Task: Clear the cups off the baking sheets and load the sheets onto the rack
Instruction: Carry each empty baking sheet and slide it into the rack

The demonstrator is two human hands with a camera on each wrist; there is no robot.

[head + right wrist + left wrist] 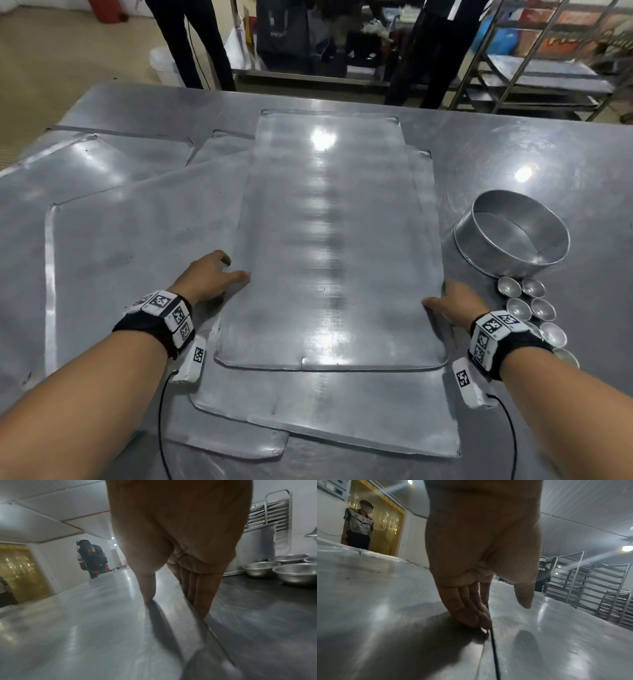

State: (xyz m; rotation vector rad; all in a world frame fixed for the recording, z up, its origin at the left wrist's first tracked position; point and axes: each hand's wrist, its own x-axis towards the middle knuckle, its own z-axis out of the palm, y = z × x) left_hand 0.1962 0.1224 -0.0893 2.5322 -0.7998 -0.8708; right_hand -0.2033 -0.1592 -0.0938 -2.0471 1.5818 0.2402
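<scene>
The top baking sheet (335,240) lies lengthwise on a stack of other sheets (342,411) in the middle of the steel table, with no cups on it. My left hand (212,277) holds its left edge: the fingers (471,615) reach down at the rim and the thumb (523,596) hovers just over the top. My right hand (452,301) grips the right edge, thumb (147,588) pressed on top and fingers (202,595) down along the rim. Several small metal cups (531,305) stand on the table just right of my right wrist.
A round metal tin (513,233) stands behind the cups. More sheets (102,222) overlap on the table's left. A tray rack (534,68) stands beyond the far right corner. Two people (191,41) stand past the far edge.
</scene>
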